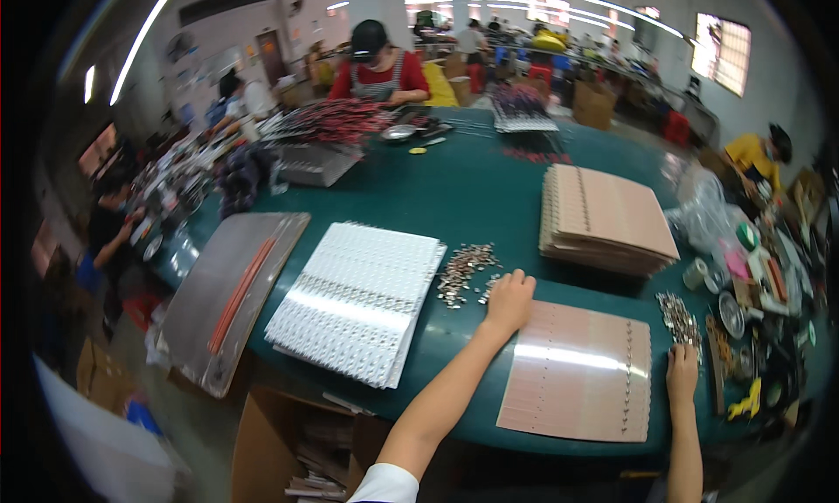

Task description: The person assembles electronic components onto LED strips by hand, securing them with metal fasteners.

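Note:
A flat pinkish sheet [568, 363] lies on the green table between my hands, with a column of small metal pieces near its right edge and rows of tiny dots. My left hand [511, 300] is at the sheet's upper left corner, fingers curled down beside a loose pile of small shiny metal pieces [465, 271]. On the other side, my right hand [682, 376] touches the near end of a second pile of small metal pieces [678, 318], its fingers bent together. Whatever either hand pinches is hidden or too small to name.
To the left lie a stack of white studded sheets [358, 302] and a grey board with red strips [243, 298]. A thick stack of pinkish sheets [607, 210] stands beyond my sheet. Tools, tape rolls and a plastic bag [706, 208] crowd the right. A co-worker [384, 70] sits across.

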A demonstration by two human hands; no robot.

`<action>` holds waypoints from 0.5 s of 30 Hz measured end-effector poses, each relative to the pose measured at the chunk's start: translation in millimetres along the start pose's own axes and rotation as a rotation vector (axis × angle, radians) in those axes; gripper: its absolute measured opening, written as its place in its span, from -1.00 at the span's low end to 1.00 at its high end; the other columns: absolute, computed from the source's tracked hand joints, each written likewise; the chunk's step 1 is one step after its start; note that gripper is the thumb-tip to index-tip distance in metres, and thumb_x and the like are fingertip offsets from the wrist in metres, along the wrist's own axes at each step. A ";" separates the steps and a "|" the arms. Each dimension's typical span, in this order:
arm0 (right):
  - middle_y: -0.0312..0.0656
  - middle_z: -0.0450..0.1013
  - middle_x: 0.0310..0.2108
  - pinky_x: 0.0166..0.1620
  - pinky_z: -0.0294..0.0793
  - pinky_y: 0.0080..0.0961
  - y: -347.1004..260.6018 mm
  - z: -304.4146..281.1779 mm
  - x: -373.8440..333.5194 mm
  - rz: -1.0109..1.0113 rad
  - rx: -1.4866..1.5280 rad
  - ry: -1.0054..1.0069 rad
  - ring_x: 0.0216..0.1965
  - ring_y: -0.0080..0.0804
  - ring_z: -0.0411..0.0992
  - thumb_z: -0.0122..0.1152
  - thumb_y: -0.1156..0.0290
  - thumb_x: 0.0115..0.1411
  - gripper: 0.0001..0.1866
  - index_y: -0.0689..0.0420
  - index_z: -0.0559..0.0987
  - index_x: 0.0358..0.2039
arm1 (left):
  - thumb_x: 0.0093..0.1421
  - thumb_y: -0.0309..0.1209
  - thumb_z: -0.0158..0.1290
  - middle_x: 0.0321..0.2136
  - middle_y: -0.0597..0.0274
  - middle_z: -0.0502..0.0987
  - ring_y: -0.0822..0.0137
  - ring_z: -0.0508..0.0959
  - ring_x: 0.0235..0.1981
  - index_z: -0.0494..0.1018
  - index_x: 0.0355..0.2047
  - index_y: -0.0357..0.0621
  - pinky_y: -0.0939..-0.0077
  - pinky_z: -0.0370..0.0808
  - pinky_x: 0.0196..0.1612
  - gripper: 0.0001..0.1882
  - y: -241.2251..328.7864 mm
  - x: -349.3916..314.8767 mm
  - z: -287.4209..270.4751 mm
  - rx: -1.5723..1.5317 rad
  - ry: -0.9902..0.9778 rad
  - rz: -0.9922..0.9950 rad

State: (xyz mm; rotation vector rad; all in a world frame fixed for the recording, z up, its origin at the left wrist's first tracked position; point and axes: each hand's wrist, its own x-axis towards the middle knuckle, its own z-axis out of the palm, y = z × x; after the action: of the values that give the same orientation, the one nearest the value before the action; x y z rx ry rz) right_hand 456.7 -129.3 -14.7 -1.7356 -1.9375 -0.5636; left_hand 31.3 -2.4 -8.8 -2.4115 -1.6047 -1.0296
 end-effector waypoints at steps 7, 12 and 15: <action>-0.04 0.42 -0.32 -0.15 0.44 -0.28 -18.3 -18.3 -1.5 0.148 0.284 0.077 -0.23 -0.06 0.44 0.20 0.58 0.10 -0.89 0.24 0.49 -0.34 | 0.14 -0.48 0.06 -0.33 0.11 0.52 0.00 0.53 -0.23 0.56 -0.38 -0.10 0.14 0.50 -0.15 -0.92 -6.5 -5.9 -11.6 -0.090 0.020 -0.007; -0.11 0.41 -0.40 -0.33 0.45 -0.41 -17.8 -30.9 -8.9 0.247 0.434 0.164 -0.43 -0.26 0.46 0.21 0.58 0.06 -0.88 0.22 0.51 -0.35 | 0.13 -0.48 0.06 -0.35 0.14 0.50 0.04 0.53 -0.24 0.56 -0.38 -0.10 0.16 0.50 -0.16 -0.91 -0.3 -8.1 -12.1 -0.101 0.053 0.090; -0.14 0.40 -0.42 -0.36 0.44 -0.43 -16.6 -29.3 -8.3 0.262 0.446 0.133 -0.45 -0.30 0.45 0.22 0.57 0.06 -0.88 0.20 0.51 -0.34 | 0.13 -0.48 0.05 -0.36 0.14 0.50 0.06 0.52 -0.26 0.57 -0.37 -0.10 0.15 0.50 -0.17 -0.89 -2.7 -9.3 -16.0 -0.096 0.061 0.100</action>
State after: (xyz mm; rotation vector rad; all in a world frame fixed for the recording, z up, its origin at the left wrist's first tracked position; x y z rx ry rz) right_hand 443.1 -155.2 4.0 -1.5795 -1.5624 -0.1322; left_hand 19.0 -14.9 -2.4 -2.4654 -1.4319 -1.1755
